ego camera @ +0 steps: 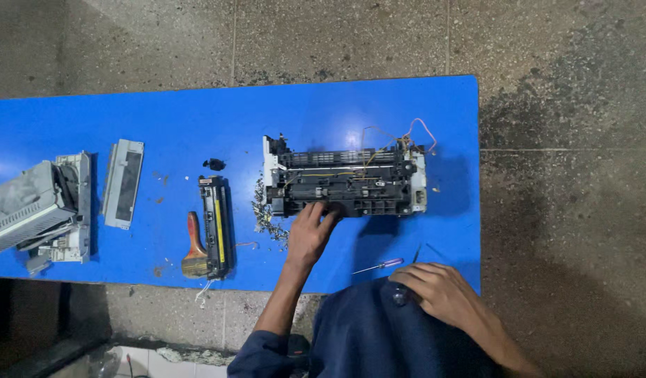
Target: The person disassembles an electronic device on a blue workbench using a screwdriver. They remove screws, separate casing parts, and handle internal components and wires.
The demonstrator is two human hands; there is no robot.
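A stripped printer frame (347, 180), black with white end plates and loose wires on top, lies on the blue table (197, 119). My left hand (310, 233) reaches forward and its fingers press on the frame's near lower edge. My right hand (435, 288) rests on my dark blue clothing at the table's near edge, fingers curled, holding nothing I can see. A small screwdriver (381, 265) with a purple handle lies on the table just left of my right hand.
A black and yellow roller unit (216, 227) and a wooden-handled brush (194, 248) lie left of the frame, with a scatter of screws (265, 213) between. Further left are a grey panel (123, 183) and grey casing parts (39, 210). Concrete floor surrounds the table.
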